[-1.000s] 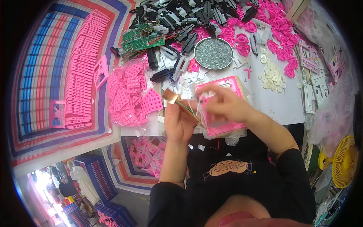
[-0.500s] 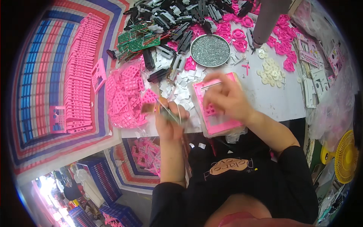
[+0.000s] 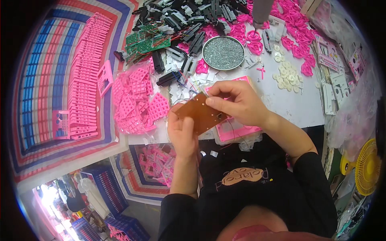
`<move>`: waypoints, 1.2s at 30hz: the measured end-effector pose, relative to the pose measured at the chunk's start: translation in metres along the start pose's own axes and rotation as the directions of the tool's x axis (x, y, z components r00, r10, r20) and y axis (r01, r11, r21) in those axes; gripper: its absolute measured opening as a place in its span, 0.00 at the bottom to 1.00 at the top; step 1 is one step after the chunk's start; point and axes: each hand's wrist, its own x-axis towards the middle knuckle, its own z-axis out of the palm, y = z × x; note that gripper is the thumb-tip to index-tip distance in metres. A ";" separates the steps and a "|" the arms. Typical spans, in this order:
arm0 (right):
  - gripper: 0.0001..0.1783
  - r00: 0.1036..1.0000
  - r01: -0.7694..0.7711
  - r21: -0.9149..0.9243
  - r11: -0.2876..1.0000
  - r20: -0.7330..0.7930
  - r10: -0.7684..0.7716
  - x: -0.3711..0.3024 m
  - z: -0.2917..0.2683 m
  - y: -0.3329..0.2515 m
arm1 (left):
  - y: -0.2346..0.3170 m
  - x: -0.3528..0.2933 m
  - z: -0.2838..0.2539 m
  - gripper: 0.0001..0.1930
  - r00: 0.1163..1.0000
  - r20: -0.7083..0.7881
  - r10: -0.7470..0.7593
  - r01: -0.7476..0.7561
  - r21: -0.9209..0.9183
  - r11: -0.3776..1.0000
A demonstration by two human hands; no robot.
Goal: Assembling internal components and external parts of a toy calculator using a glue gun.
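Observation:
A brown circuit board point(image 3: 200, 115) is held up and tilted between my two hands, with thin wires trailing from its edges. My left hand point(image 3: 183, 134) grips its left side, thumb lying on the brown face. At the upper right edge, my right hand point(image 3: 245, 102) pinches the board between thumb and fingers. Beneath the right hand lies a pink plastic case half point(image 3: 245, 131) on a pale pad; the board and hand partly cover it.
Behind the hands stands a round dish of small metal screws point(image 3: 223, 53). Left are bagged pink keypads point(image 3: 134, 100) and a row of pink cases point(image 3: 83, 80). Green boards point(image 3: 148, 45), black-and-grey parts, pink coils and white discs point(image 3: 288, 76) lie around. A grey cylindrical tool point(image 3: 261, 12) hangs above.
My right hand has moved from over the pink case to the board and now grips it too. The board's brown face has turned into view. The hanging tool has shifted left and up.

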 end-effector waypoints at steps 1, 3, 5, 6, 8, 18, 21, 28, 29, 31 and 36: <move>0.10 0.998 -0.054 0.126 0.991 -0.008 0.056 0.000 0.003 0.000 | 0.005 -0.003 0.006 0.16 0.999 -0.005 -0.041 0.041 -0.047 0.998; 0.10 1.000 -0.010 0.163 0.987 -0.028 0.014 -0.002 0.002 0.003 | -0.006 -0.010 -0.002 0.14 0.993 0.051 -0.105 0.107 -0.026 0.994; 0.10 0.996 0.028 0.186 0.982 -0.092 -0.011 -0.004 0.001 0.009 | -0.013 -0.008 -0.009 0.13 0.984 0.112 -0.138 0.147 -0.079 0.986; 0.10 0.990 0.043 0.191 0.981 -0.140 -0.016 -0.006 0.002 0.012 | -0.013 -0.003 -0.012 0.13 0.981 0.139 -0.133 0.153 -0.142 0.978; 0.10 0.981 0.028 0.267 0.963 -0.193 0.025 -0.010 0.006 0.016 | -0.013 -0.001 -0.016 0.11 0.980 0.128 -0.154 0.181 -0.237 0.955; 0.08 0.967 0.110 0.288 0.951 -0.251 -0.035 -0.014 0.006 0.023 | -0.017 0.002 -0.022 0.10 0.945 0.268 -0.189 0.294 -0.441 0.848; 0.10 0.873 0.407 0.051 0.912 -0.315 -0.372 -0.014 0.008 0.025 | -0.020 0.003 -0.024 0.10 0.938 0.279 -0.204 0.314 -0.440 0.841; 0.16 0.985 -0.062 0.340 0.939 -0.132 0.113 -0.007 0.006 0.023 | -0.014 0.001 -0.026 0.18 0.957 0.264 -0.121 0.243 -0.499 0.832; 0.17 0.927 -0.338 0.437 0.833 0.004 0.374 -0.003 0.002 0.020 | -0.010 0.004 -0.023 0.19 0.946 0.308 -0.103 0.244 -0.463 0.852; 0.20 0.867 -0.489 0.324 0.810 0.084 0.490 -0.003 0.004 0.028 | -0.003 0.001 -0.019 0.20 0.940 0.327 -0.100 0.223 -0.364 0.904; 0.24 0.934 -0.331 0.239 0.913 0.221 0.280 -0.005 -0.021 -0.004 | 0.009 -0.005 -0.018 0.18 0.955 0.268 -0.124 0.139 -0.037 0.990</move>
